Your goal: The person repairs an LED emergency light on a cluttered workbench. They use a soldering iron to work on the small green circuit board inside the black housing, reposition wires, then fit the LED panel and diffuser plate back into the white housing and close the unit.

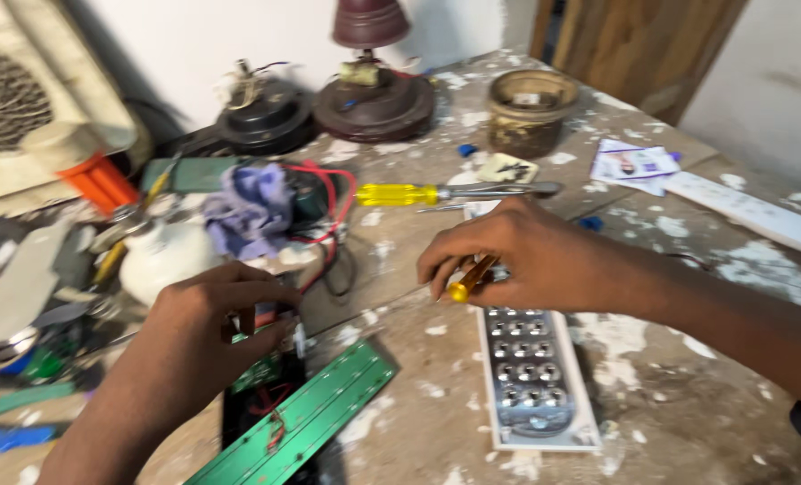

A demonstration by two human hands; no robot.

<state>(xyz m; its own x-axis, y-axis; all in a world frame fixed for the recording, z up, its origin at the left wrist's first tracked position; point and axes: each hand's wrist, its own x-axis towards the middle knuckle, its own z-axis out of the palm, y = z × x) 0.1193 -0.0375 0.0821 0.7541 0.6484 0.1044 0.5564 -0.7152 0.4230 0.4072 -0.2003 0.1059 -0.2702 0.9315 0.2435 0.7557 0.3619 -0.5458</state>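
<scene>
On the paint-spattered table [688, 404], just left of the white LED panel [533, 382], lies the green circuit board [306, 418], tilted over a black housing: thin, stiff, light, likely fragile; best taken by its long edges. My left hand [207, 328] curls at its upper end, fingers pressed together on something I cannot make out. My right hand [531, 256], at the panel's top, pinches a small yellow-handled screwdriver [468, 280]; its tip is hidden. Motion blur smears the clutter further left.

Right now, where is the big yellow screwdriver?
In the head view the big yellow screwdriver lies flat on the table, just beyond the right hand, between the purple cloth to its left and the brown pot behind it.
</scene>
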